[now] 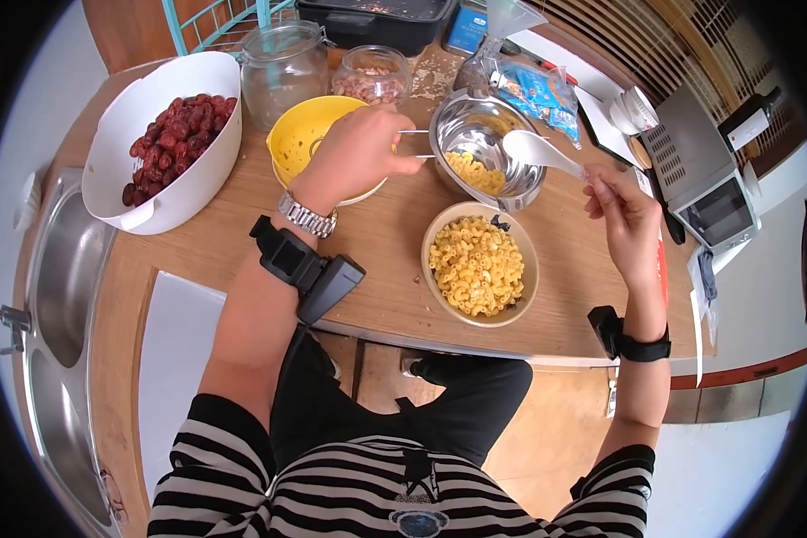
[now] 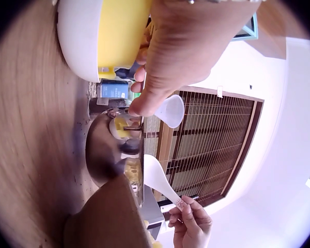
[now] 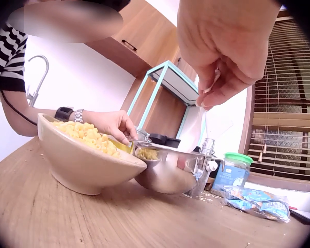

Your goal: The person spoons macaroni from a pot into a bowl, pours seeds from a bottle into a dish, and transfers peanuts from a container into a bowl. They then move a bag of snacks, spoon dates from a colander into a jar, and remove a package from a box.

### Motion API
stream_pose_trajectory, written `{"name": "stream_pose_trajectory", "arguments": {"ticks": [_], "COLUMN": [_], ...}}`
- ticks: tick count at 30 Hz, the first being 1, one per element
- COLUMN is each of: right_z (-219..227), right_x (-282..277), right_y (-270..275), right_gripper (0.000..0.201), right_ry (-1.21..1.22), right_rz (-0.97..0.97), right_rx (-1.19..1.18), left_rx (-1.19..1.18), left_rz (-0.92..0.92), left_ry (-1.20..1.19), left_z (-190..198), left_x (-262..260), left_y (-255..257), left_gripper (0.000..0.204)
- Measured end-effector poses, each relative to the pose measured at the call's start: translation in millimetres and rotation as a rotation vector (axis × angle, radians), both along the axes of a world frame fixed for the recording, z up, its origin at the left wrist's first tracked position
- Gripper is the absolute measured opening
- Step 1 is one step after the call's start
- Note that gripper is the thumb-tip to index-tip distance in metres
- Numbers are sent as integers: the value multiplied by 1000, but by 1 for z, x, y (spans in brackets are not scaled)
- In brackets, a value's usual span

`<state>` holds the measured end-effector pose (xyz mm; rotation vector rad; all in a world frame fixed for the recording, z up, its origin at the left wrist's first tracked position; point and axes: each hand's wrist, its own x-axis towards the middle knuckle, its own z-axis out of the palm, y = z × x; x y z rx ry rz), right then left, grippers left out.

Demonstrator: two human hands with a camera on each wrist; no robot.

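My left hand pinches the wire handle of a steel bowl, with the thumb along its near side. Some cooked macaroni lies in the bottom of that bowl. In my right hand, thumb and fingers pinch the end of a white spoon. The spoon's head is over the inside of the steel bowl. Closer to me stands a beige bowl heaped with macaroni, a few dark bits at its edge. In the right wrist view, the spoon points down toward the steel bowl.
A yellow bowl sits under my left wrist. At left, a white basket holds dark red fruit beside the sink. Behind are glass jars, a blue-labelled tub and a blue plastic packet. A microwave stands at right.
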<state>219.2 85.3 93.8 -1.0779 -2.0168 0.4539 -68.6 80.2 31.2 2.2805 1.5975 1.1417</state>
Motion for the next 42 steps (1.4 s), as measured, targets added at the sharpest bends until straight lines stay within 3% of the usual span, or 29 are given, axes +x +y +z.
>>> {"name": "stream_pose_trajectory", "arguments": {"ticks": [7,17,20,22,23,25,26,28,34,42], "right_z": [-7,-11,-14,-16,-19,-29,-33,-39,-40,-29], "right_x": [-16,-26,-24,-24,-25,-26,-26,-26,-21,-3], "right_y": [13,16,17,15,15,17,17,18,20,13], "right_gripper": [17,17,17,15,15,18,18,19,20,21], "right_ry": [-334,-401,-272,-70,-68,362,367,613,780,779], "right_rz": [-76,-80,-39,-71,-73,41,38,87,94,96], "right_rx": [269,428,329,-206,-208,-599,-599,-798,-916,-902], "left_rx": [122,288,298,299,298,256,255,224,188,166], "left_rz": [59,90,97,92,89,98,93,88,104,104], "left_ry": [48,99,91,52,54,49,52,61,54,43], "left_z": [3,4,4,5,5,6,6,5,4,3], "left_x": [4,8,8,8,9,10,10,10,11,8], "left_y": [-3,-4,-4,-5,-5,-6,-6,-6,-5,-2], "left_gripper": [36,34,33,34,34,34,34,34,35,36]}}
